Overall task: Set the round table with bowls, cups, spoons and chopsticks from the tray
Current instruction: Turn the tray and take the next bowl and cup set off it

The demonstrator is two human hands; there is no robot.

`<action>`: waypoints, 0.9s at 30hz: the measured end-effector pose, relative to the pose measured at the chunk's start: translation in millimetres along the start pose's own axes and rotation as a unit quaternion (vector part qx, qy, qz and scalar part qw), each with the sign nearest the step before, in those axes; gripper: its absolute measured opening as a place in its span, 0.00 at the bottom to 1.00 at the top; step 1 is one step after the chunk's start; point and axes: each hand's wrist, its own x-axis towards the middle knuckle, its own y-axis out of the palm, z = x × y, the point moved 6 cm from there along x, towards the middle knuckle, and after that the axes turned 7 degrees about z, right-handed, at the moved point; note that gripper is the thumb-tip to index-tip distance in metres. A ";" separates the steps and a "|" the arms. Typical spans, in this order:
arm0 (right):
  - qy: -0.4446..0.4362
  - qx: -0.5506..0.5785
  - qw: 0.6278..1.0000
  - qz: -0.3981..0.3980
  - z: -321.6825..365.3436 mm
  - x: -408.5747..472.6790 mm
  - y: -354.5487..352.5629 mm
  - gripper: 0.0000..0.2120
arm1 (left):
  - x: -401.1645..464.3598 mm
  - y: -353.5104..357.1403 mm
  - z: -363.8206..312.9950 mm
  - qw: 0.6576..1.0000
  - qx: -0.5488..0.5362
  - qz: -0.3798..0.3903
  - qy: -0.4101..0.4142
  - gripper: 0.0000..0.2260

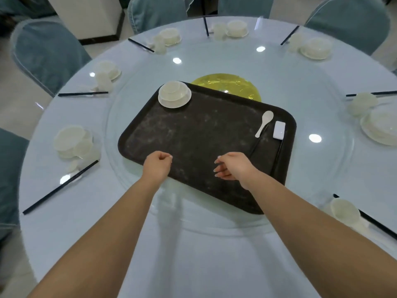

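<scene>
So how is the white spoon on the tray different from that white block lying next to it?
The spoon is long and slim, with a rounded bowl end and a narrow handle; the block is short, flat and rectangular. The spoon lies at a slant, with its handle across the dark chopsticks, while the block lies nearer the tray's right rim. The spoon looks creamy, the block a cooler white. Both are white, lie flat on the tray's right side, and neither hand touches them.

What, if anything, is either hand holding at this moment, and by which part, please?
Nothing is held. The left hand and the right hand hover over the near edge of the tray, fingers loosely curled and holding nothing.
</scene>
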 end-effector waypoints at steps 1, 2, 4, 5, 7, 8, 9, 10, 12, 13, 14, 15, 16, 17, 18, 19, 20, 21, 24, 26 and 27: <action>0.004 0.001 1.000 0.000 2.9 10.3 0.0 0.09 | 13.1 -1.8 0.9 1.000 0.003 -0.010 -0.006 0.04; 0.006 0.000 1.000 -0.001 6.3 18.6 1.0 0.09 | 25.2 -5.1 1.5 1.000 0.006 -0.020 -0.008 0.04; 0.004 -0.005 1.000 -0.006 15.5 40.1 1.1 0.09 | 53.6 -8.2 0.9 0.999 0.008 -0.041 -0.008 0.05; 0.002 -0.007 1.000 -0.008 20.3 48.7 1.3 0.09 | 65.0 -9.8 -0.4 0.999 0.012 -0.047 -0.006 0.05; 0.005 -0.014 1.000 -0.012 31.4 69.8 1.2 0.08 | 94.2 -10.1 -3.3 0.998 0.015 -0.055 -0.008 0.05; 0.005 -0.016 1.000 -0.015 37.1 78.5 1.0 0.08 | 106.5 -11.1 -5.7 0.998 0.013 -0.060 -0.009 0.05; 0.003 -0.013 1.000 -0.017 43.0 87.0 0.8 0.08 | 118.4 -12.0 -8.5 0.998 0.004 -0.065 -0.010 0.05; -0.002 -0.009 1.000 -0.020 49.0 95.7 0.7 0.08 | 130.9 -12.5 -11.1 0.997 -0.013 -0.071 -0.012 0.03; -0.013 -0.007 1.000 -0.027 59.9 115.7 0.7 0.09 | 156.2 -9.9 -17.7 0.995 -0.060 -0.080 -0.012 0.04; -0.017 -0.009 0.999 -0.030 64.1 125.1 0.7 0.09 | 167.3 -7.8 -21.7 0.993 -0.086 -0.086 -0.009 0.07; -0.021 -0.011 0.999 -0.033 67.7 133.3 1.0 0.09 | 177.4 -6.7 -25.9 0.989 -0.112 -0.094 -0.007 0.09; -0.026 -0.011 0.999 -0.035 70.1 143.0 1.3 0.09 | 188.2 -5.2 -29.8 0.985 -0.136 -0.104 -0.006 0.11; -0.030 -0.009 0.999 -0.042 71.2 147.9 -0.4 0.09 | 196.2 -4.1 -34.8 0.981 -0.160 -0.110 -0.009 0.13; -0.031 -0.006 0.998 -0.049 71.3 154.7 -1.8 0.09 | 206.5 -1.4 -38.1 0.975 -0.188 -0.113 -0.018 0.14; -0.030 0.000 0.998 -0.058 69.7 157.6 -4.5 0.09 | 214.5 0.7 -41.1 0.969 -0.215 -0.117 -0.031 0.13; -0.028 0.006 0.997 -0.069 67.0 159.7 -7.3 0.09 | 221.1 2.8 -44.2 0.963 -0.236 -0.120 -0.047 0.13; -0.028 0.008 0.997 -0.077 65.1 165.4 -8.4 0.08 | 230.3 4.4 -45.3 0.957 -0.254 -0.123 -0.063 0.12; -0.030 0.010 0.996 -0.082 63.0 169.0 -9.8 0.07 | 238.0 6.0 -47.6 0.953 -0.266 -0.125 -0.072 0.11; -0.039 0.020 0.995 -0.090 60.6 173.4 -12.3 0.07 | 253.9 8.7 -56.5 0.952 -0.268 -0.118 -0.087 0.12; -0.045 0.024 0.995 -0.088 60.4 175.2 -11.9 0.07 | 261.7 9.1 -60.3 0.956 -0.255 -0.110 -0.099 0.12; -0.048 0.025 0.995 -0.086 60.4 175.4 -11.3 0.08 | 262.9 9.3 -61.3 0.957 -0.247 -0.108 -0.105 0.12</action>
